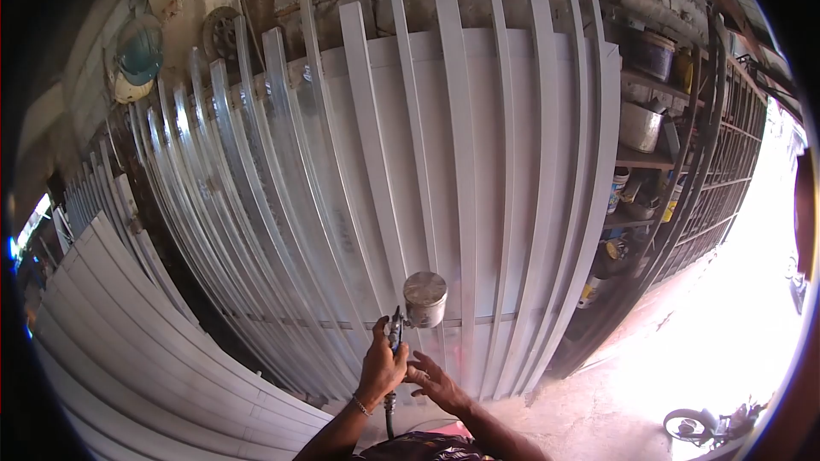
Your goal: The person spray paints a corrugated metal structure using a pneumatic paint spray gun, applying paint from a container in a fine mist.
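Observation:
My left hand [382,367] is wrapped round the handle of a spray gun [395,330], with a bracelet on the wrist. A round metal paint cup [425,300] sits on the gun, and a dark hose [389,414] hangs below it. Just right of the grip is my right hand [436,382], its fingers apart and near the left hand's fingers. In front stand long metal bars [457,119] side by side against a large pale panel [521,162]. The bars at the left look shiny; those at the centre and right look matt grey.
Corrugated sheets [154,358] lean at the lower left. Shelves [645,158] with pots and cans stand at the right, beside a barred metal frame [730,171]. A motorbike wheel [690,427] shows at the lower right. A teal helmet [139,49] hangs at the upper left.

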Demonstrator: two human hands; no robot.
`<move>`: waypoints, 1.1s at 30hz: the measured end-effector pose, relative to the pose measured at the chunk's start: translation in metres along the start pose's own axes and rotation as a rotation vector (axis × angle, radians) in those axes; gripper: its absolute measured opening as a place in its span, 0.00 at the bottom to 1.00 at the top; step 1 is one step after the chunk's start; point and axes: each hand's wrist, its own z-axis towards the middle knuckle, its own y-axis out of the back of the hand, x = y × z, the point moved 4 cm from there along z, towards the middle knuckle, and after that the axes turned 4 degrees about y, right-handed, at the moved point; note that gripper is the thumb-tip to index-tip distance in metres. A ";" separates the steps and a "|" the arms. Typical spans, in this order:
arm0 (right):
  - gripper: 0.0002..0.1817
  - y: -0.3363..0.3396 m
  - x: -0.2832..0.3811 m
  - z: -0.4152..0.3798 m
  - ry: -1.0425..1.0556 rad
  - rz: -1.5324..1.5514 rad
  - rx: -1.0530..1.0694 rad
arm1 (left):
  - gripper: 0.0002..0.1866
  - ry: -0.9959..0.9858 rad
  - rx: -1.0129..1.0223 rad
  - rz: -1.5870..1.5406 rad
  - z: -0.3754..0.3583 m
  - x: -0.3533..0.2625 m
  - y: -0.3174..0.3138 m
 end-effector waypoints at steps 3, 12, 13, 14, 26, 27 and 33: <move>0.53 0.007 -0.008 0.007 -0.040 0.162 -0.040 | 0.38 0.085 0.077 -0.082 0.004 0.012 -0.020; 0.41 0.033 0.021 0.009 -0.017 0.094 -0.156 | 0.57 -0.077 0.166 -0.090 -0.011 0.020 -0.087; 0.41 0.042 0.015 0.011 0.007 0.049 -0.174 | 0.56 -0.008 0.174 -0.140 -0.012 0.019 -0.091; 0.41 0.051 0.007 0.013 0.030 0.005 -0.193 | 0.55 -0.093 0.223 -0.070 -0.013 0.011 -0.092; 0.26 0.095 -0.023 0.028 0.021 -0.257 -0.424 | 0.62 -0.023 0.317 -0.145 -0.023 0.027 -0.143; 0.25 0.098 -0.023 0.028 0.017 -0.323 -0.448 | 0.62 0.004 0.343 -0.151 -0.022 0.023 -0.141; 0.23 0.095 0.021 0.018 0.136 -0.612 -0.430 | 0.63 -0.070 0.284 -0.123 -0.017 0.016 -0.151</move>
